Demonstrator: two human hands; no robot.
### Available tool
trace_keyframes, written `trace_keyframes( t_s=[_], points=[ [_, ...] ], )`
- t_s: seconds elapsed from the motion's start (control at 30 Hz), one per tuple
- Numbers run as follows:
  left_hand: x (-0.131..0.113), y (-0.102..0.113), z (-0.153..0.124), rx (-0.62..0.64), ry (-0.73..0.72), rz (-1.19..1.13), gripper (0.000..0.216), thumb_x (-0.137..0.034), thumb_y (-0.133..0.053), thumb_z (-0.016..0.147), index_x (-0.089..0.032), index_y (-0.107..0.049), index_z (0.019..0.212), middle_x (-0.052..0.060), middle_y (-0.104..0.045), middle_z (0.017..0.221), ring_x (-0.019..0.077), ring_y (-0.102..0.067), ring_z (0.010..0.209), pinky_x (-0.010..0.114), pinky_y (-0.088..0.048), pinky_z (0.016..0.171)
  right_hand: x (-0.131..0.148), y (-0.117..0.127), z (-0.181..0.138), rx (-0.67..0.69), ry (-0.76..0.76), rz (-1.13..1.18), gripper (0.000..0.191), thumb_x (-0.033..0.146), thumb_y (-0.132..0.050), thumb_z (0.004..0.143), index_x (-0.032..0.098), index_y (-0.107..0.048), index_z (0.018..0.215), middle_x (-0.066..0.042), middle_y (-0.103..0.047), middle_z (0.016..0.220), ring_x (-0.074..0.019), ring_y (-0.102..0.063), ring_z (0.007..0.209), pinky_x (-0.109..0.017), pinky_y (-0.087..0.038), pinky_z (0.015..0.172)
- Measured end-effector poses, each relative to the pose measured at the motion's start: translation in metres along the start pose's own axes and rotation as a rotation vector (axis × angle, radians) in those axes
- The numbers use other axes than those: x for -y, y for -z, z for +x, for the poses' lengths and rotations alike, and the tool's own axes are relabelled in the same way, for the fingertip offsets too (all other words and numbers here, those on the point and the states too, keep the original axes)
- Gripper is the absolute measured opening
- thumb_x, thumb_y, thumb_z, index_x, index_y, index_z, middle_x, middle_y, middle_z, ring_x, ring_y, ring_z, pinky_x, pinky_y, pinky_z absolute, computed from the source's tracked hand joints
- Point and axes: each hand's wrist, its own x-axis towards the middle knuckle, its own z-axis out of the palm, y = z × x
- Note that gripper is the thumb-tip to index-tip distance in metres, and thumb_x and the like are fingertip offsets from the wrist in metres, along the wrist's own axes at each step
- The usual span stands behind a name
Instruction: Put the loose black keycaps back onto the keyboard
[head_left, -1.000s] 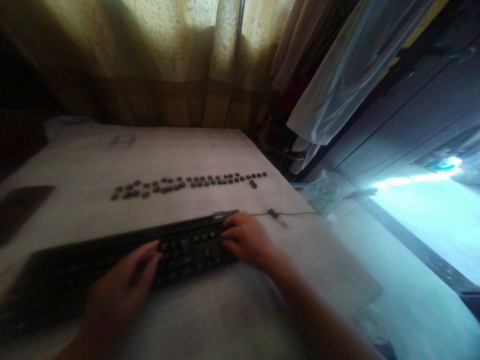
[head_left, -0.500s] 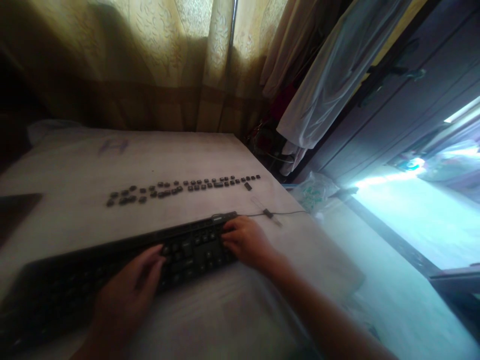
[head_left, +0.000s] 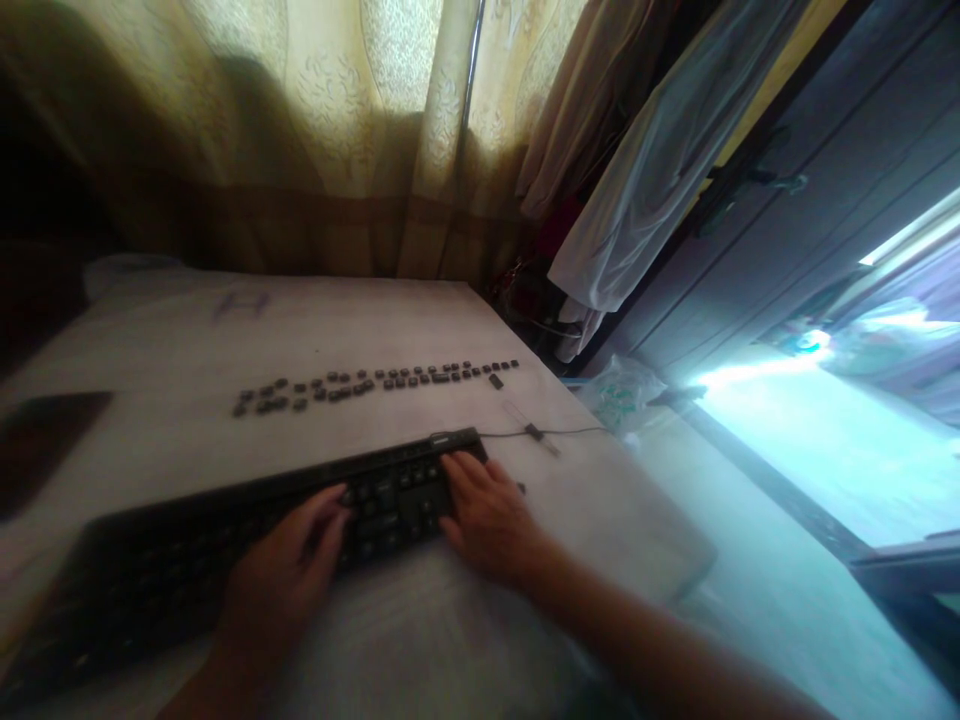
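Observation:
A black keyboard lies slantwise on the white table, with bare gaps among its keys at the right part. My left hand rests over its middle, thumb and forefinger curled close together at the keys; whatever may be between the tips is too blurred to make out. Over the keyboard's right end, my right hand lies with fingers spread and the thumb apart, on its keys. Behind the keyboard, loose black keycaps stand in two uneven rows.
A small tool with a dark middle lies by the keyboard cable. The white table ends at a slanting right edge. A dark flat object lies at left, a plastic bag beyond the right edge, and curtains hang behind.
My right hand has gone from bunched fingertips to spread fingers on the keyboard. My left hand keeps nearly the same pose over the keys. The whole view has shifted slightly.

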Motion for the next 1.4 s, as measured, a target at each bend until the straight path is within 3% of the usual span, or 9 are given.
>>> trace_keyframes(
  t_s=[0.1,0.3,0.37,0.53,0.67,0.97,1.4],
  points=[
    [0.000,0.000,0.000,-0.008,0.000,-0.005,0.044,-0.057,-0.043,0.092,-0.027,-0.066,0.114,0.000,-0.077,0.090,0.0152,-0.074,0.074,0.020,-0.058,0.065,0.001,-0.007,-0.012,-0.013,-0.030,0.010,0.061,0.041,-0.056,0.093,0.001,-0.047,0.139,-0.019,-0.049,0.145,-0.0325,-0.037,0.135,-0.046,-0.034,0.105],
    [0.001,0.000,0.000,0.004,0.005,0.001,0.041,-0.054,-0.045,0.092,-0.027,-0.065,0.116,0.000,-0.077,0.091,0.0159,-0.074,0.076,0.021,-0.058,0.067,-0.002,-0.010,-0.012,-0.028,-0.015,0.030,0.071,0.045,-0.063,0.089,0.000,-0.045,0.141,-0.022,-0.044,0.148,-0.0336,-0.035,0.139,-0.047,-0.033,0.109],
    [0.001,0.000,0.001,0.006,0.002,0.002,0.042,-0.054,-0.044,0.092,-0.027,-0.065,0.115,0.000,-0.077,0.090,0.0158,-0.074,0.075,0.021,-0.058,0.066,-0.005,-0.007,-0.009,-0.015,-0.006,0.046,0.065,0.043,-0.064,0.089,0.004,-0.049,0.138,-0.021,-0.045,0.148,-0.0334,-0.037,0.138,-0.048,-0.034,0.109],
    [0.000,0.001,0.002,-0.001,-0.020,0.002,0.044,-0.056,-0.043,0.092,-0.025,-0.066,0.114,0.000,-0.077,0.090,0.0157,-0.074,0.074,0.021,-0.058,0.066,-0.017,-0.006,-0.004,-0.031,-0.108,0.129,0.025,0.026,-0.060,0.092,0.020,-0.069,0.114,-0.013,-0.059,0.135,-0.0305,-0.048,0.129,-0.048,-0.042,0.100],
    [-0.001,0.001,0.002,-0.002,-0.004,-0.010,0.043,-0.055,-0.044,0.091,-0.025,-0.066,0.114,0.000,-0.077,0.089,0.0158,-0.074,0.073,0.021,-0.058,0.067,-0.023,-0.010,0.003,-0.066,-0.155,0.226,0.016,0.022,-0.067,0.086,0.021,-0.075,0.099,-0.009,-0.066,0.125,-0.0302,-0.054,0.121,-0.047,-0.043,0.100],
    [0.000,0.001,0.001,-0.005,-0.010,-0.006,0.042,-0.053,-0.044,0.092,-0.025,-0.065,0.115,0.000,-0.077,0.091,0.0160,-0.074,0.076,0.022,-0.058,0.068,-0.034,-0.009,0.011,-0.089,-0.158,0.303,0.012,0.020,-0.071,0.081,0.020,-0.077,0.092,-0.009,-0.069,0.120,-0.0275,-0.056,0.115,-0.045,-0.043,0.100],
    [0.000,0.000,0.000,0.005,-0.012,-0.016,0.042,-0.053,-0.044,0.092,-0.025,-0.065,0.116,0.001,-0.077,0.093,0.0162,-0.074,0.076,0.022,-0.059,0.070,-0.042,0.002,0.029,0.011,-0.056,0.274,0.005,0.021,-0.074,0.078,0.021,-0.078,0.080,-0.007,-0.071,0.116,-0.0273,-0.055,0.115,-0.044,-0.044,0.098]
  ],
)
